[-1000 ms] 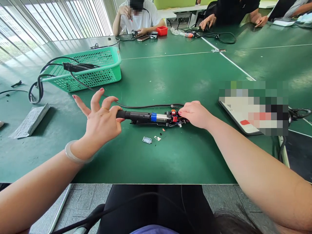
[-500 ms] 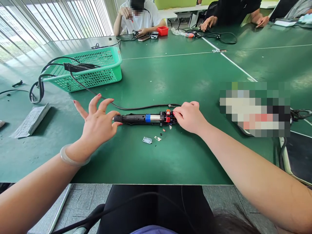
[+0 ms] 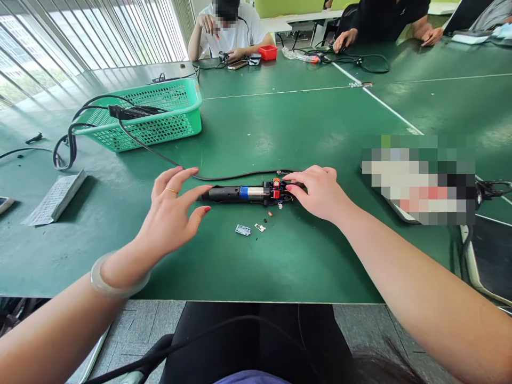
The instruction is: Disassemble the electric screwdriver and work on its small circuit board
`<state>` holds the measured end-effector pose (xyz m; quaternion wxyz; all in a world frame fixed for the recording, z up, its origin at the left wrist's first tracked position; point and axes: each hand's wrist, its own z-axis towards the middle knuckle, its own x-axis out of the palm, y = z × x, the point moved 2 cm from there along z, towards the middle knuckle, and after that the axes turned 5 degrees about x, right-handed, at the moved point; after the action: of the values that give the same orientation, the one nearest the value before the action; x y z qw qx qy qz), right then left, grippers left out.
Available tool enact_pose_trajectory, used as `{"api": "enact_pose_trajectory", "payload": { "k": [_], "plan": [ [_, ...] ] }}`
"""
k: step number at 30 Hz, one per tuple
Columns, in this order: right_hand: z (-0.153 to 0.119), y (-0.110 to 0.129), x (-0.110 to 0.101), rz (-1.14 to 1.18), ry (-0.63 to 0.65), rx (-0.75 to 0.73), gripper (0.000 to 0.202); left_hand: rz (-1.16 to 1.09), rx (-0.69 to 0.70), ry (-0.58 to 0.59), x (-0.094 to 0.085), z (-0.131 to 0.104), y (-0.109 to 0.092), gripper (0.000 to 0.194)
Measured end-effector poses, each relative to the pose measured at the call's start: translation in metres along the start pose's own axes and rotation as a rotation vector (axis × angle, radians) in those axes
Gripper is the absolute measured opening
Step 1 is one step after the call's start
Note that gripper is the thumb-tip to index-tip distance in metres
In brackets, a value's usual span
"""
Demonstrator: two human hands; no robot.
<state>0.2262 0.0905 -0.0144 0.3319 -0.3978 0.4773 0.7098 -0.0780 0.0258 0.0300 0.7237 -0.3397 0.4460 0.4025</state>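
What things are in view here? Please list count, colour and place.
blinds: several, white, upper left
table: 1, green, centre
basket: 1, mint, left
cables: several, black, basket and elsewhere
paper-like block: 1, pale, left
device: 1, black with blue, silver, red, centre
flat part: 1, pale blue, nearer than device
small pieces: several, mixed, beside flat part
blurred object: 1, pale, right
container: 1, red, far side
people: at least 2, white and black clothes, far side
left grip: 1, red-nailed, device's left end
right grip: 1, red-nailed, device's right end
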Motion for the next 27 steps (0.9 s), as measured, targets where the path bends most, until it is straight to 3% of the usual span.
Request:
{"api": "enact_pose_trajectory", "payload": {
  "k": [3,7,12,18,27],
  "plan": [
    [0.001,-0.001,-0.001,0.017,0.001,0.005,0.029,-0.222,-0.033,0.088,-0.001,-0.002,-0.016,0.034],
    [0.003,0.001,-0.001,0.032,-0.002,0.034,0.026,-0.598,-0.227,0.283,-0.001,0.001,-0.026,0.040],
    [0.003,0.008,-0.001,-0.049,-0.028,0.067,0.031,-0.721,-0.334,0.295,-0.002,0.005,-0.027,0.044],
    [-0.002,0.015,0.000,-0.089,-0.082,0.073,0.031,-0.570,-0.193,0.391,0.008,0.004,-0.031,0.045],
    [-0.006,0.016,0.002,-0.195,-0.231,0.099,0.032,-0.250,0.038,0.359,0.029,0.008,-0.043,0.045]
  ]
}}
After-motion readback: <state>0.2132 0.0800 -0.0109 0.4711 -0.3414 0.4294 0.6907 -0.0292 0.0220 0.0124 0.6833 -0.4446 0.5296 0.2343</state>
